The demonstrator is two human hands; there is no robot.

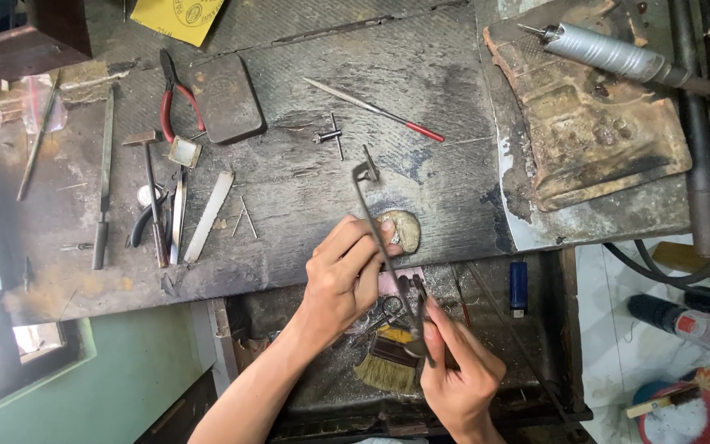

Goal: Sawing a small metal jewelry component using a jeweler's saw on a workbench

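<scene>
My left hand (347,271) presses down at the front edge of the dark workbench (306,189), fingers curled beside a small worn wooden bench peg (404,228); whatever it pinches is hidden. My right hand (458,374) grips the handle of a thin metal saw frame (371,215), which runs up and away from me, past the left fingers, to a clamp at its top end. Below both hands lies an open drawer (503,329) with a brush (388,362) in it.
Red-handled pliers (176,103), a small hammer (151,193), files and tweezers lie at the left. A red-tipped needle file (375,108) and a small key (332,136) rest at the centre. A rotary handpiece (610,53) sits on a scorched block (593,123) at the right. A blue lighter (518,288) is in the drawer.
</scene>
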